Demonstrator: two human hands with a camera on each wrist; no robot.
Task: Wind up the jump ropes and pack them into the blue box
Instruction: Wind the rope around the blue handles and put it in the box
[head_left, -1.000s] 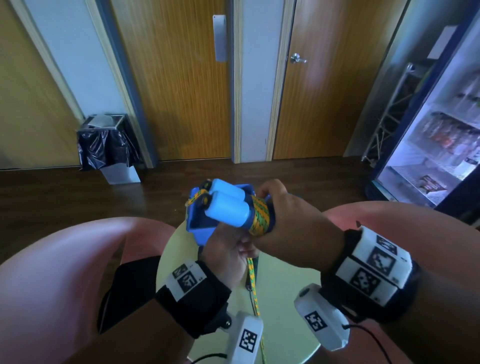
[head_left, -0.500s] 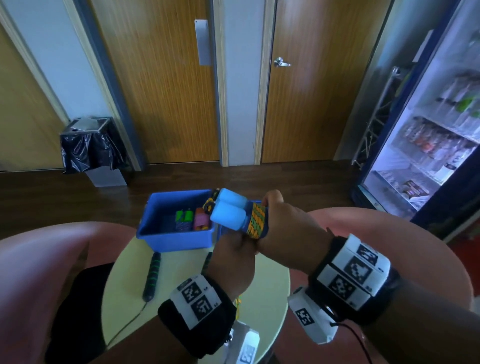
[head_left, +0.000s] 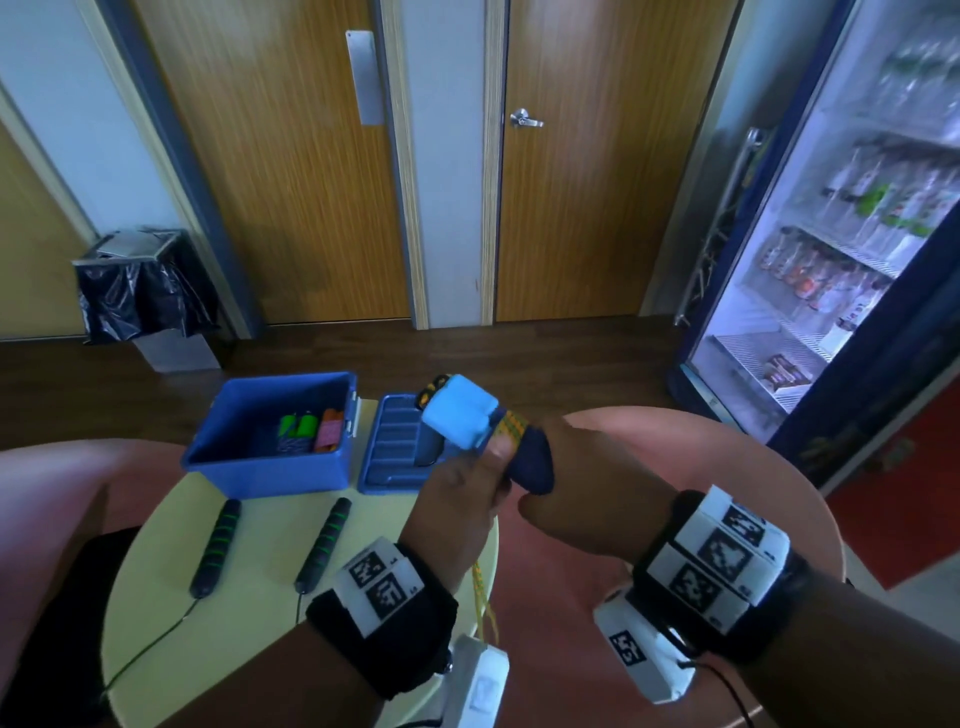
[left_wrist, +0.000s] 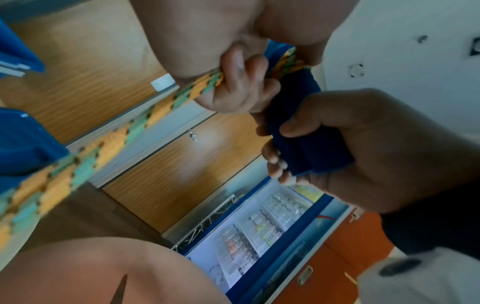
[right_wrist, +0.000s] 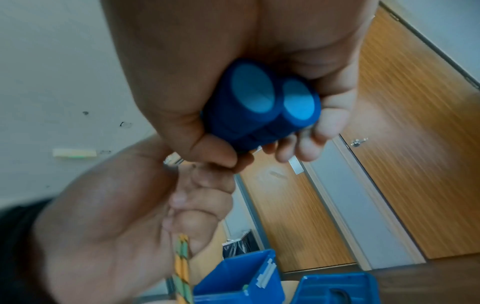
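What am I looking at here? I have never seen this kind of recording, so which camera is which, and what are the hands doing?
No machine here: a person wears three cameras. The wide picture comes from the head, looking down at both hands; the other two come from the wrists, looking along the fingers.

The right hand grips two blue jump rope handles side by side. The left hand pinches the orange and green rope, part of which is already wound round those handles.

On the round table stand the open blue box, with a few wound ropes inside, and its lid beside it. In front of the box lie two black handles with green rings, their thin cords running off the table edge.
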